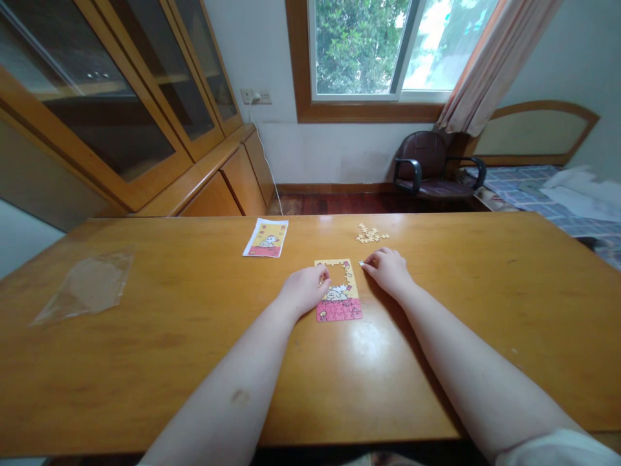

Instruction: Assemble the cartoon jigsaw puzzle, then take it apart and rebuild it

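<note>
A small jigsaw puzzle [342, 301], yellow above and pink below with a white cartoon figure, lies on the wooden table [194, 336]. My left hand [305, 288] rests on its left edge, fingers curled and pressed on the puzzle near the top left. My right hand [388, 270] sits just right of the puzzle's top, fingers pinched on a small puzzle piece [361, 263]. A little heap of loose pieces [371, 234] lies behind my right hand. A printed reference card [266, 238] with the same picture lies to the back left.
A crumpled clear plastic bag [87, 285] lies at the table's left. Beyond the table stand wooden glass-door cabinets [126, 110], a dark armchair [429, 168] under the window, and a bed [548, 194] at the right.
</note>
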Motion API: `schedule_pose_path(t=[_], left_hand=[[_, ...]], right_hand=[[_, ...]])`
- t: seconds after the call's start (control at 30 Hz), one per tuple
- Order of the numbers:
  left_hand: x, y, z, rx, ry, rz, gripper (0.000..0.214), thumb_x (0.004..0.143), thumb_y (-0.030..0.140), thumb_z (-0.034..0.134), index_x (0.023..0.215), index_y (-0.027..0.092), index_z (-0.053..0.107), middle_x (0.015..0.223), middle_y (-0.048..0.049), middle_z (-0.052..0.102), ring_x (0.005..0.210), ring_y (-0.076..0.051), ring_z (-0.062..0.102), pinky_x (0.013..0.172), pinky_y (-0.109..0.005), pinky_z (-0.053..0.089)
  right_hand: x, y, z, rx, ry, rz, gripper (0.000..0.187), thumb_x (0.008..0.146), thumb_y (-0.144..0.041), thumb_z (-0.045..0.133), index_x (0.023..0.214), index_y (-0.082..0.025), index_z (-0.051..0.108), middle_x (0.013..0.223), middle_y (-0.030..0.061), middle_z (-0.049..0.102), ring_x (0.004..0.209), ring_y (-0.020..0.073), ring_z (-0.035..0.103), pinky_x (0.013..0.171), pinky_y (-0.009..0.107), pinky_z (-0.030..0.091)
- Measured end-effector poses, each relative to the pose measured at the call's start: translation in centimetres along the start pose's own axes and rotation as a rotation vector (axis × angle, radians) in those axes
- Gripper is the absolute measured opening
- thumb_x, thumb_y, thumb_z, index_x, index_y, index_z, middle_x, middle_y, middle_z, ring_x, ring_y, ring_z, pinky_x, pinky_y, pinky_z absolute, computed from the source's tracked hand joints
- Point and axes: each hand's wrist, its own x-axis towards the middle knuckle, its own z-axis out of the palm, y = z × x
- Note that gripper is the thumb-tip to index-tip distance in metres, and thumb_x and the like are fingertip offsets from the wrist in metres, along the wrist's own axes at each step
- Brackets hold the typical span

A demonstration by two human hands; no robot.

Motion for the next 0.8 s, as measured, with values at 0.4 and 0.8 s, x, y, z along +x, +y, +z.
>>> schedule_pose_path(t=[0.4,0.8], left_hand=[[0.1,-0.1,0.2,0.010,0.006,0.000,0.020,0.085,0.032,0.045,0.093,0.024,0.061,0.091,-0.0034,0.070,0.079,-0.019,0.063,0.064,-0.026,0.042],[0.1,0.0,0.1,0.007,0.004,0.004,0.020,0.085,0.031,0.046,0.094,0.024,0.062,0.090,-0.0042,0.070,0.080,-0.019,0.064,0.067,-0.026,0.043]], right_hand=[[0.0,0.3,-0.1,0.107,-0.109,-0.016,0.009,0.077,-0.029,0.062,0.072,-0.023,0.066,0.085,0.0019,0.067,0.087,0.0195,0.055,0.073,0.029,0.036],[-0.4,-0.7,0.0,-0.031,0.004,0.011,0.021,0.082,-0.040,0.057,0.083,-0.023,0.069,0.096,0.0061,0.067,0.095,0.0245,0.053,0.078,0.035,0.034]])
